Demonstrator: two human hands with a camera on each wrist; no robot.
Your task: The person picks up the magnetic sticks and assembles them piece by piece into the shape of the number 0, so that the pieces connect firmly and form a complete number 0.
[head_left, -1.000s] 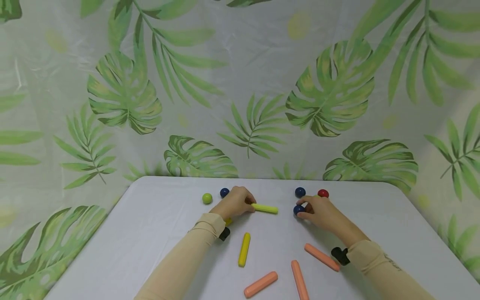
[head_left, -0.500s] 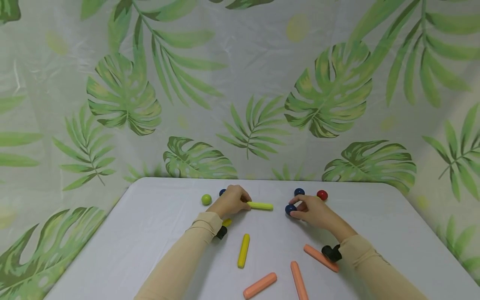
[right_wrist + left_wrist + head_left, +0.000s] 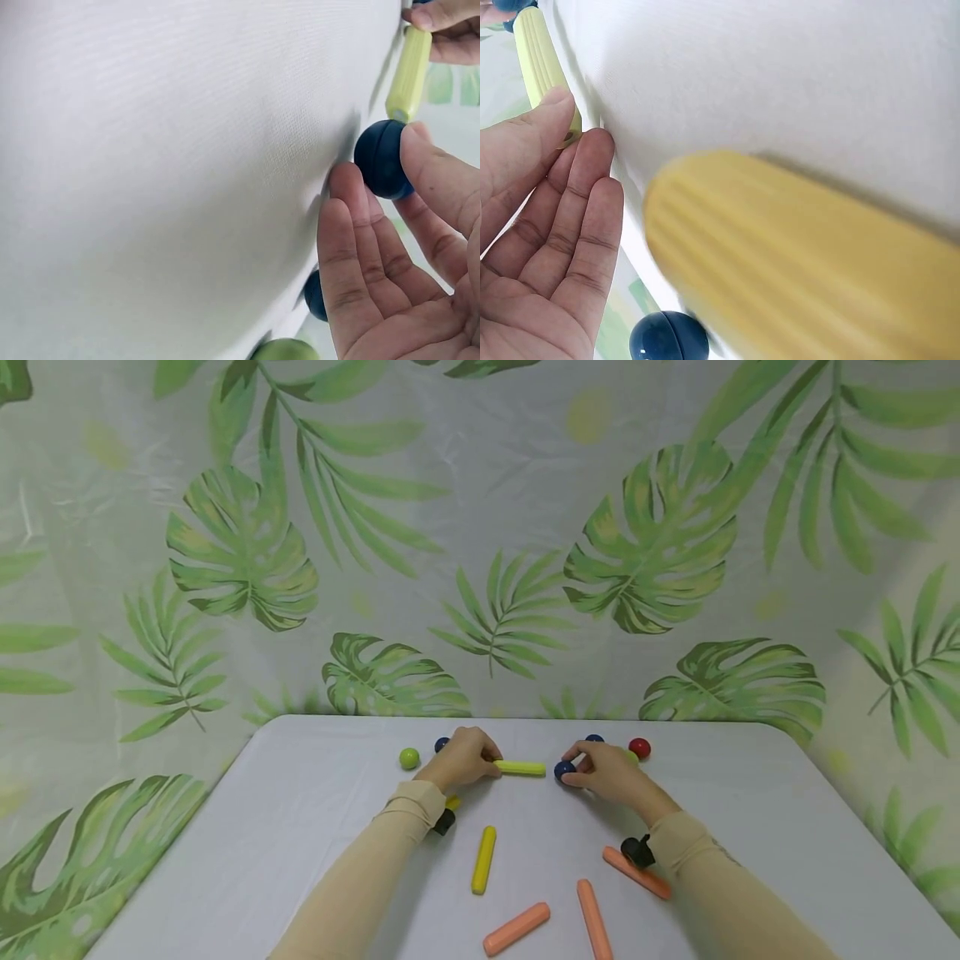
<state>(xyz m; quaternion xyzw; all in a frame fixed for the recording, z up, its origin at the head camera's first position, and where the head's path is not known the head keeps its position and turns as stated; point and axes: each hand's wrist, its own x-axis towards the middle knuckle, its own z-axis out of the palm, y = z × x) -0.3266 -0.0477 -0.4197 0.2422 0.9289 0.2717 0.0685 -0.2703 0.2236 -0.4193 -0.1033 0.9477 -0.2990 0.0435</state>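
My left hand [image 3: 463, 760] pinches one end of a light yellow ridged stick [image 3: 521, 767] between thumb and fingers, and the stick points right, close over the table. A dark blue ball [image 3: 565, 771] is held by the thumb and fingers of my right hand [image 3: 611, 772]. In the right wrist view that ball [image 3: 382, 159] sits right at the stick's free end [image 3: 410, 75]. Seen from the left wrist, the thumb lies along the stick [image 3: 540, 56], with the other fingers behind and below. A deeper yellow stick [image 3: 802, 247] lies near the left wrist camera.
On the white table [image 3: 300, 827] are a yellow stick [image 3: 483, 860] and three orange sticks, one [image 3: 636, 872] beneath the right wrist. Farther back lie a green ball [image 3: 409, 758], a blue ball [image 3: 442, 744], another blue ball [image 3: 594, 738] and a red ball [image 3: 640, 747].
My right hand has carried the blue ball leftward, from well apart to beside the light yellow stick's end. The left hand has shifted slightly left, still pinching the stick.
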